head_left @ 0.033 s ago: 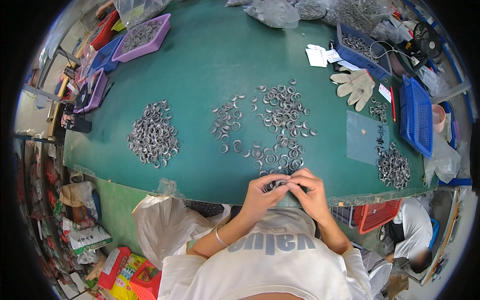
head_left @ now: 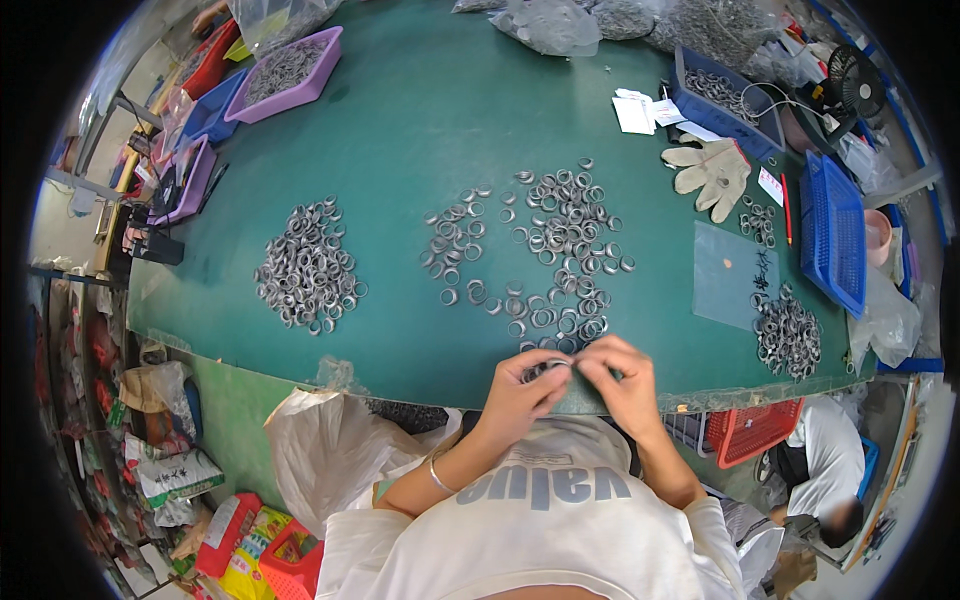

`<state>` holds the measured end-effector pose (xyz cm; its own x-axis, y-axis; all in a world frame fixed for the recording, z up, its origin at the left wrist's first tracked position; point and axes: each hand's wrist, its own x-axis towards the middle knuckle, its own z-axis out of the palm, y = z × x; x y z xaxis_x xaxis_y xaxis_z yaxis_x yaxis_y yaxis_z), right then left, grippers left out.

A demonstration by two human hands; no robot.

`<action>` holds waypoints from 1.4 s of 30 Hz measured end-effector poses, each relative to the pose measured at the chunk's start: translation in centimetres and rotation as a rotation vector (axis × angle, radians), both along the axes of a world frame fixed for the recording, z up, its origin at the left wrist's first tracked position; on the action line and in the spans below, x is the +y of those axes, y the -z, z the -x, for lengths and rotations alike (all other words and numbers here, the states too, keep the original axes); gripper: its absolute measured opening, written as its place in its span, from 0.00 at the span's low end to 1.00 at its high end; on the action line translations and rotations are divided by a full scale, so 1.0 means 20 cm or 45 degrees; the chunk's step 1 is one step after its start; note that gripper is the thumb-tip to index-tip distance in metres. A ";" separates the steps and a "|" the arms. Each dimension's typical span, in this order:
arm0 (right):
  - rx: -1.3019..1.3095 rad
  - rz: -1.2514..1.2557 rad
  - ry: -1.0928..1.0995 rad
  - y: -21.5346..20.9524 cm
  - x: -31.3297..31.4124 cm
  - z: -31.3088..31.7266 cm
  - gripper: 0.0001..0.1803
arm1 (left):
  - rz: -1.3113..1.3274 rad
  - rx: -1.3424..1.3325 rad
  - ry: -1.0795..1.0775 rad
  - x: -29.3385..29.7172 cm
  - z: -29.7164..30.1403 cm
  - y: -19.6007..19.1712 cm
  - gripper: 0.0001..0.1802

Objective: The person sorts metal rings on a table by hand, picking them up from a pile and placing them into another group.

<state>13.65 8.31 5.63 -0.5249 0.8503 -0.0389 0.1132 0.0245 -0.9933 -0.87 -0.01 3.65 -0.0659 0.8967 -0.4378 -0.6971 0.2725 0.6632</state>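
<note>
My left hand (head_left: 513, 400) is closed around several grey metal rings (head_left: 540, 371) at the near edge of the green table. Beside it, my right hand (head_left: 624, 385) has its thumb and forefinger pinched together close to those rings. The right fingertips are blurred, so whatever sits between them is hidden. Just beyond both hands spreads a loose pile of metal rings (head_left: 567, 235), with a sparser group of rings (head_left: 455, 240) on its left. Another heap of rings (head_left: 308, 265) lies farther left, and a smaller heap of rings (head_left: 788, 335) rests at the right.
A work glove (head_left: 712, 175), a clear plastic sheet (head_left: 722, 270) and a red pencil (head_left: 787, 210) lie on the right. Blue baskets (head_left: 832, 235) and a black fan (head_left: 855, 80) stand beyond. Purple trays (head_left: 330, 45) line the left. A person (head_left: 830, 455) is low at the right.
My right fingers have drawn slightly up and right, away from the left hand, with fingertips now blurred. My left hand has tilted a little, still around the rings. The heaps look the same.
</note>
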 end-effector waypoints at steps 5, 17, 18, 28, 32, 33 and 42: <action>-0.425 -0.860 0.047 0.07 0.08 0.07 0.11 | 0.020 -0.076 -0.170 -0.06 0.06 -0.02 0.10; -0.805 -1.145 -0.116 0.12 0.13 0.10 0.07 | 0.158 -0.182 -0.200 -0.05 0.06 0.02 0.09; -0.767 -1.129 -0.058 0.11 0.14 0.09 0.07 | 0.162 -0.142 -0.201 -0.05 0.06 0.01 0.09; -1.096 -1.117 1.120 0.06 0.52 -0.84 0.05 | 0.097 0.285 -0.494 -0.05 0.28 0.06 0.08; -1.345 -1.070 1.210 0.15 0.64 -1.14 0.05 | 0.048 0.470 -0.653 -0.03 0.49 0.11 0.07; -1.411 -1.068 1.188 0.16 0.66 -1.15 0.06 | 0.043 0.533 -0.705 -0.04 0.56 0.13 0.07; -0.939 -0.970 0.751 0.08 0.51 -0.72 0.05 | 0.042 2.638 -0.815 -0.12 1.16 0.12 0.06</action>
